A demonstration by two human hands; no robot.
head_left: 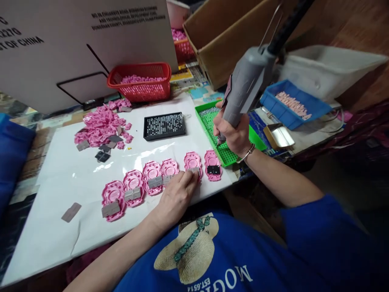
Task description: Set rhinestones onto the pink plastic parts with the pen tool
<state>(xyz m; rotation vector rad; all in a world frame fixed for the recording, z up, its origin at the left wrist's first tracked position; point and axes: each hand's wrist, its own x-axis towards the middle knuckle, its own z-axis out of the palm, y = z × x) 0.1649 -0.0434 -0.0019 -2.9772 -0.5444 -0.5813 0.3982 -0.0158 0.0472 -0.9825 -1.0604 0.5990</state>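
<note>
My right hand (233, 132) is wrapped round a grey electric screwdriver (247, 83), its tip pointing down over the green perforated tray (225, 152). Near the table's front edge, my left hand (180, 190) pinches the grey plate (192, 169) lying on a pink plastic piece (192, 159). To its right is another pink piece (213, 155) bearing a black plate (213, 170). Several more pink pieces (113, 190) with grey plates (110, 209) form a row toward the left. Silvery screws (209, 111) lie in the back of the green tray.
A black screw tray (164, 136) stands mid-table, with a pink parts pile (101, 123) to its left. Behind are a red basket (142, 90) and cardboard box (215, 56). A blue bin (316, 114) stands right; a loose grey plate (71, 212) lies left.
</note>
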